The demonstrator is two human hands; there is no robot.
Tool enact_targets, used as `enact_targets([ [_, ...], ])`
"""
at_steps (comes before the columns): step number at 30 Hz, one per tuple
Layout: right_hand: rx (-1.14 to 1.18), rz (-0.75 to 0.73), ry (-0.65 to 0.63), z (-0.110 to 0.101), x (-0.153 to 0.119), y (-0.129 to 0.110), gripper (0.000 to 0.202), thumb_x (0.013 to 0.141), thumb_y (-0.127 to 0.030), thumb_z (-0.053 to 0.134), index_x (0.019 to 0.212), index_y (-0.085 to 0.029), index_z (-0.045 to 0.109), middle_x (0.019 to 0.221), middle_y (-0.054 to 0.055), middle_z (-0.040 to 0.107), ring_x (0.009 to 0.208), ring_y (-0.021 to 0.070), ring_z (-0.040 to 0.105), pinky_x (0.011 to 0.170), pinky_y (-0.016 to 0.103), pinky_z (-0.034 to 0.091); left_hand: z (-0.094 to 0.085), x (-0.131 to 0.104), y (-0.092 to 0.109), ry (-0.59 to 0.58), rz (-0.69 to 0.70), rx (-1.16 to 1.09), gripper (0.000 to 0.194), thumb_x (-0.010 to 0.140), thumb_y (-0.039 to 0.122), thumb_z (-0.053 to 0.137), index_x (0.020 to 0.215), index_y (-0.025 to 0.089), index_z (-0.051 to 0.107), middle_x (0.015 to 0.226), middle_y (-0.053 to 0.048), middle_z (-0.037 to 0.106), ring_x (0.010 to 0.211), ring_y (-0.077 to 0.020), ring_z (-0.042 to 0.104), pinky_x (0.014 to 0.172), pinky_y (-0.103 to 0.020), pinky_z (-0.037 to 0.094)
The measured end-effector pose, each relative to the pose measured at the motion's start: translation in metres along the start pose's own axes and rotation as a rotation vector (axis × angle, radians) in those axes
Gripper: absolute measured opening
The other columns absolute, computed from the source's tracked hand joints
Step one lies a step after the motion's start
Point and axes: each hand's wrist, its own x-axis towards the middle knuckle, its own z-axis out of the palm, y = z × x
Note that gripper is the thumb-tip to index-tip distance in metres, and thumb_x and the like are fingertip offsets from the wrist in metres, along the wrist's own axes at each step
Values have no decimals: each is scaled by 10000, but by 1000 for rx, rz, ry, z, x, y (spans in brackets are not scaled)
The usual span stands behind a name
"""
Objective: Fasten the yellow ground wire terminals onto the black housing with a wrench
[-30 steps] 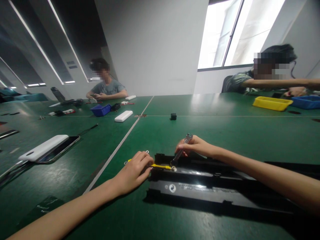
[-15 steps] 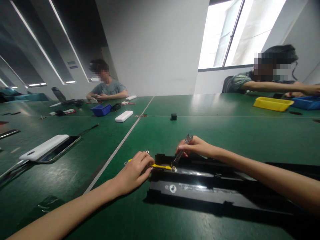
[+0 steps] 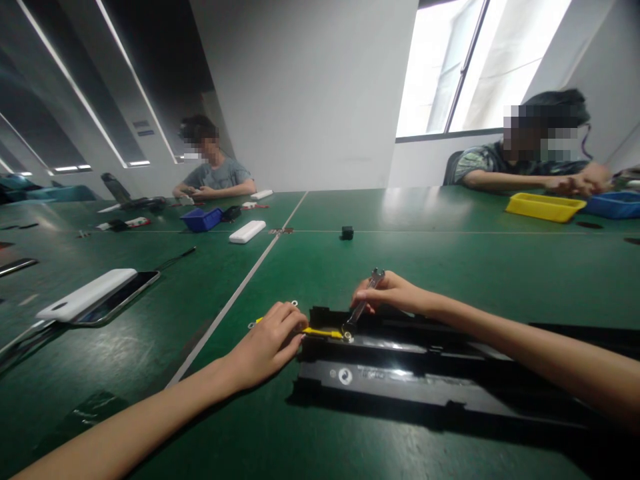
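A combination wrench (image 3: 369, 293) is gripped in my right hand (image 3: 390, 292), tilted, with its open end up and its ring end down by a metal ring terminal (image 3: 348, 337). That terminal ends a yellow wire (image 3: 323, 332) lying in a long black plastic housing (image 3: 395, 383). My left hand (image 3: 275, 339) is closed on the wire at the housing's left end, its fingertips bent over it. Two more ring terminals, one of them a metal lug (image 3: 295, 304), stick out beyond the left fingers. The ring end of the wrench is partly hidden against the dark housing.
A small black block (image 3: 347, 233) sits ahead on the green table (image 3: 300, 273). To the left lie a white power bank (image 3: 90, 293), a phone (image 3: 123, 300) and another white power bank (image 3: 247, 232). Blue (image 3: 201, 220) and yellow bins (image 3: 545, 207) stand farther off, near two seated people.
My hands, the wrench and the wire look nearly unchanged; the wrench's lower end shifted slightly. The person at the right has drawn their hands in together near the yellow bin.
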Motion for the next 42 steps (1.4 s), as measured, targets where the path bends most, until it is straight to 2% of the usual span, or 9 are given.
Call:
enact_targets([
  [11,41,-18,25,0,0,-1,282,781,-390,657,783,-112,700,644,18,645,549,86,556,509,205,451,0,0,0,1,2,-1,144,886,112,439,991,195,493,1005,-56,516,950,-211,473,814,-347,426],
  [27,40,-26,2,-1,-1,1,278,784,-387,657,804,-115,709,663,16,632,571,88,556,532,211,468,1,0,-1,-1,8,-4,150,884,109,435,994,192,493,999,-55,513,943,-209,469,812,-347,421],
  [33,53,-31,4,-1,-1,1,271,808,-374,637,870,-122,716,654,8,623,573,83,556,531,200,463,0,0,-1,3,7,-1,154,878,102,441,989,195,493,999,-53,516,943,-208,472,808,-342,422],
  [42,71,-32,-14,-2,0,5,281,807,-381,637,849,-114,712,660,11,628,563,75,544,525,193,451,0,0,-1,-3,8,-5,157,877,95,438,993,188,488,998,-54,508,942,-209,467,813,-346,416],
])
